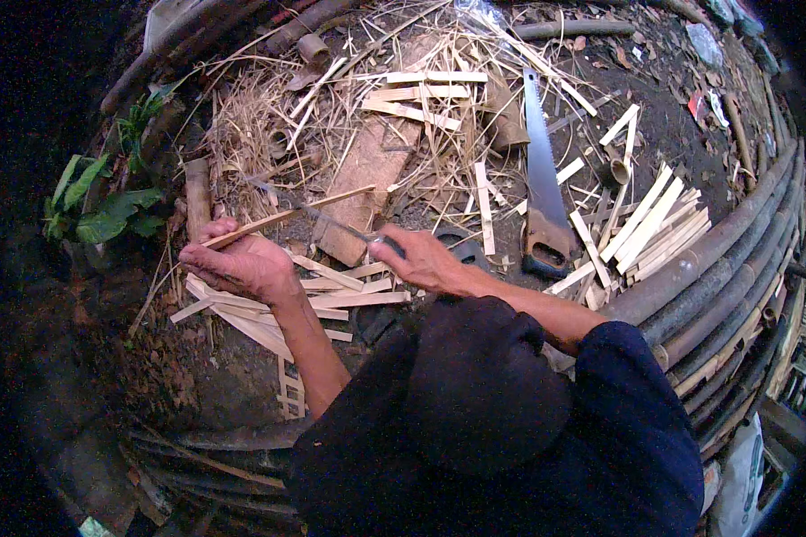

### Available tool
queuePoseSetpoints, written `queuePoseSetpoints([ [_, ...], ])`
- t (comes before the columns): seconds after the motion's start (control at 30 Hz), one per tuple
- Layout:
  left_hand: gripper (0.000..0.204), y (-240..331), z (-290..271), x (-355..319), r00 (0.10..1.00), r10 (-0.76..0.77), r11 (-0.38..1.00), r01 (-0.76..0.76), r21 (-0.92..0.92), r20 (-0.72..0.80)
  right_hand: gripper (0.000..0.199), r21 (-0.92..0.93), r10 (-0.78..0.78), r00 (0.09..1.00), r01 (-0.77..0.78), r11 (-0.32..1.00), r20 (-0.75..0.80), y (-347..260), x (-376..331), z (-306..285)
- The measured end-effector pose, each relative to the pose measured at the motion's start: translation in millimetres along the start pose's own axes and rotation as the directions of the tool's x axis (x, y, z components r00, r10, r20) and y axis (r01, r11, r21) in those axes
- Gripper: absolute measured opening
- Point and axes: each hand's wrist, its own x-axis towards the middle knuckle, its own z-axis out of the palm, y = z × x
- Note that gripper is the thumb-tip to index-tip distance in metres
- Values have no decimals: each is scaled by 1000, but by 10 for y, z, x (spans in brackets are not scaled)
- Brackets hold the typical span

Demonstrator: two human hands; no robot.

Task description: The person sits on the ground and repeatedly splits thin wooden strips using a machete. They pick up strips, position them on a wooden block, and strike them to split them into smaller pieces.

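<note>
My left hand (246, 267) is closed around a thin bamboo strip (306, 207), which slants up to the right. My right hand (428, 259) grips a knife (336, 224) by its dark handle. The blade points up and left, crossing the strip between my hands; whether its edge touches the strip I cannot tell. Beyond them lies a worn wooden board (367, 170) with a rough brown surface. Several pale split bamboo strips (367, 298) are spread on the ground just below and between my hands.
A handsaw (542, 170) lies right of the board. Farther right is a bundle of pale strips (663, 228) beside stacked bamboo poles (716, 242). Shavings (242, 134) litter the ground at far left, near a leafy plant (103, 210). More cut strips (425, 92) rest across the board's far end.
</note>
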Motion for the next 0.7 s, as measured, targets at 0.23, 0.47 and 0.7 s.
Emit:
queuePoseSetpoints([
  [0.23,41,21,-18,-53,1000,-20,998,20,-67,2,40,-87,125,986,-135,987,-115,687,108,23],
  [0.47,38,72,11,9,999,36,999,-36,31,-5,45,-44,-40,994,35,998,-103,348,97,-47],
  [0.7,39,-2,-86,-57,999,-8,1000,9,-24,49,56,-56,84,994,-88,995,-65,528,157,12],
])
